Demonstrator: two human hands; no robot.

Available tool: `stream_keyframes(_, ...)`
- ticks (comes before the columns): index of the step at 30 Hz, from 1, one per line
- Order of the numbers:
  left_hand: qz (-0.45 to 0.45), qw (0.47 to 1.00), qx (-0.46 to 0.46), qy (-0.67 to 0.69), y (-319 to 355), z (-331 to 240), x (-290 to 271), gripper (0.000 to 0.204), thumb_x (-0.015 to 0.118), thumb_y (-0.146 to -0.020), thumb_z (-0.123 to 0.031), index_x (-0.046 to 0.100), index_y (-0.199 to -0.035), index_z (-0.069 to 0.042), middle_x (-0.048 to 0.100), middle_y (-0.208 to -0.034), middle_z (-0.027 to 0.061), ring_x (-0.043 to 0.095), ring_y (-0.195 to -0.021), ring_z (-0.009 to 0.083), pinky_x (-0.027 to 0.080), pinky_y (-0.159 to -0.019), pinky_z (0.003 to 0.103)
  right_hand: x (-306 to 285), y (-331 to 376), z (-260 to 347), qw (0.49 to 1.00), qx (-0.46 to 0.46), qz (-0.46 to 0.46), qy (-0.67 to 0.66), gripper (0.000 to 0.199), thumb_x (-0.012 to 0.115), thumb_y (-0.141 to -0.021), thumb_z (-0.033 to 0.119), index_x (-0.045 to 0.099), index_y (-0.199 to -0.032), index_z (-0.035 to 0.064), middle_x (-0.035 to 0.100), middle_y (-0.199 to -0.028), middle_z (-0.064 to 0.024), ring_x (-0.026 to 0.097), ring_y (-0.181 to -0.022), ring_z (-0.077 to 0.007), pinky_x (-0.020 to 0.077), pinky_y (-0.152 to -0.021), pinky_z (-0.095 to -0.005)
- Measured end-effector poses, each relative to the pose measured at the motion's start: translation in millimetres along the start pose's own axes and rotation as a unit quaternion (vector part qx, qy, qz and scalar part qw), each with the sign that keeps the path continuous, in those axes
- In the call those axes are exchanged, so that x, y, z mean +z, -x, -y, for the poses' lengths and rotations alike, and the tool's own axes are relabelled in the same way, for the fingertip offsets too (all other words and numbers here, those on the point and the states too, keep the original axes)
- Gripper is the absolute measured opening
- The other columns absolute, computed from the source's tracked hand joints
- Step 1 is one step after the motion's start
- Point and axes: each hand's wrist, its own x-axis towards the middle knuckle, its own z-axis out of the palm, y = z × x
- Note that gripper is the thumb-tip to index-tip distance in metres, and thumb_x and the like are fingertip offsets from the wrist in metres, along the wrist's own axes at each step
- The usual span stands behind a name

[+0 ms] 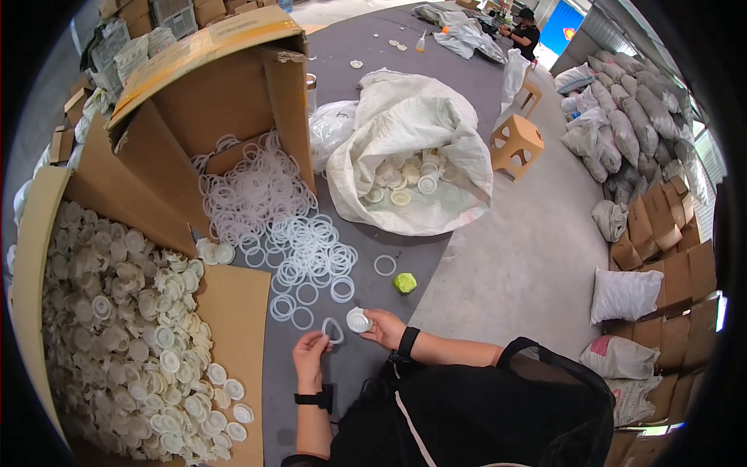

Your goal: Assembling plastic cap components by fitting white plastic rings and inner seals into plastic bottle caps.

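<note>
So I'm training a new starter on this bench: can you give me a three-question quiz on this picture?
1. True or false: the left hand holds a translucent ring.
2. What does the right hand hold? A) white cap B) green lump C) wooden stool
3. Fill in: the loose rings spill from a tipped ____ box.

Key: 1 true; 2 A; 3 cardboard.

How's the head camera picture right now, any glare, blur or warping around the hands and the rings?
Head view: even daylight, soft shadows only. Left hand pinching a ring and right hand with a cap are sharp. Fisheye bends the table edge and boxes toward the black rim. The bright sack is close to washed out; far end small and soft.
</note>
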Motion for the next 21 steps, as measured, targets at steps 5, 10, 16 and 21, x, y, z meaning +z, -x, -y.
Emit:
stream_keyframes(5, 0.069, 0.996, -0.021, 0.056, 23, -8, 17, 0.009, 0.060, -0.074, -0.002, 0.058, -0.083, 0.002, 0.060, -0.072, 0.0083, 0.058, -0.061, 0.0127, 0.046, -0.054, 0.021, 0, 7, -8, 0.997, 0.011, 0.072, -0.041, 0.023, 0.044, -0.085, 0.022, 0.047, -0.104, 0.0086, 0.055, -0.103, -0.0052, 0.052, -0.096, -0.0182, 0.0393, -0.083, -0.0338)
stream_keyframes(10, 0.036, 0.999, 0.004, 0.027, 32, 2, 17, 0.007, 0.060, -0.075, -0.003, 0.058, -0.081, 0.000, 0.059, -0.069, 0.0063, 0.057, -0.060, 0.0120, 0.045, -0.054, 0.020, 16, 29, -13, 0.991, 0.015, 0.127, -0.047, 0.026, 0.040, -0.087, 0.021, 0.048, -0.106, 0.0054, 0.055, -0.105, -0.0077, 0.051, -0.099, -0.0204, 0.0378, -0.087, -0.0342)
stream_keyframes(16, 0.010, 0.999, 0.021, 0.024, 41, 4, 12, 0.006, 0.061, -0.074, -0.005, 0.058, -0.077, -0.002, 0.056, -0.064, 0.0027, 0.052, -0.055, 0.0085, 0.042, -0.053, 0.019, 24, 43, -17, 0.982, 0.022, 0.174, -0.066, 0.027, 0.039, -0.087, 0.021, 0.047, -0.108, 0.0060, 0.055, -0.105, -0.0069, 0.053, -0.096, -0.0189, 0.0402, -0.083, -0.0325)
stream_keyframes(21, 0.065, 0.995, -0.023, 0.069, 51, -4, 12, 0.006, 0.059, -0.076, -0.008, 0.057, -0.075, -0.003, 0.052, -0.061, 0.0016, 0.047, -0.053, 0.0096, 0.039, -0.050, 0.021, 21, 41, -24, 0.987, 0.009, 0.139, -0.077, 0.030, 0.039, -0.087, 0.020, 0.045, -0.111, 0.0032, 0.052, -0.109, -0.0088, 0.049, -0.101, -0.0207, 0.0381, -0.088, -0.0349)
